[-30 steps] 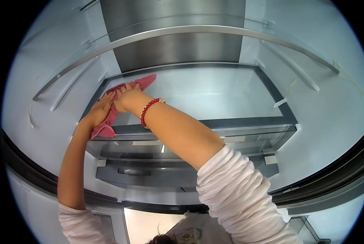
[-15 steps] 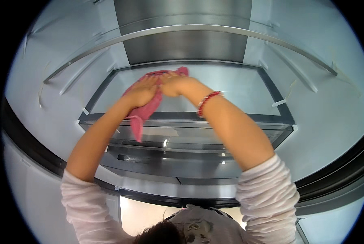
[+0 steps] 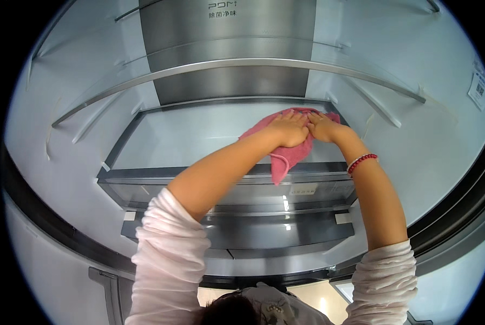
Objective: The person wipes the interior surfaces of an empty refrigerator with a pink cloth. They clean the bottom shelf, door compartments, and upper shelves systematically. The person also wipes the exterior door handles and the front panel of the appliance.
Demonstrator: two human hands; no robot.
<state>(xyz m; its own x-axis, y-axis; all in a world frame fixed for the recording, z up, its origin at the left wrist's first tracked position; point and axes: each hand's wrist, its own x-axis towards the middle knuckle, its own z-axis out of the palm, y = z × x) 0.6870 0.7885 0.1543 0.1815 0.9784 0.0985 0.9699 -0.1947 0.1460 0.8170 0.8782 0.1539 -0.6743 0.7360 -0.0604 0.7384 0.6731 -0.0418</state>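
Note:
A pink cloth [image 3: 295, 155] lies on the right part of a glass shelf [image 3: 183, 132] with a dark grey frame, inside a fridge. My left hand [image 3: 288, 130] rests flat on the cloth with its fingers stretched toward the back. Close beside it, my right hand [image 3: 323, 128] also presses the cloth with extended fingers, near the shelf's back right corner. One corner of the cloth hangs over the shelf's front edge. Beneath the hands, part of the cloth is hidden.
Above the hands runs another glass shelf with a metal front trim [image 3: 237, 63]. Clear-fronted drawers [image 3: 145, 193] sit below. White side walls [image 3: 437, 146] flank the shelves, and a brushed metal panel [image 3: 226, 86] forms the back.
Both hands have slid the cloth from the left part of the shelf to the right. The view has tilted up a little, showing more of the back panel.

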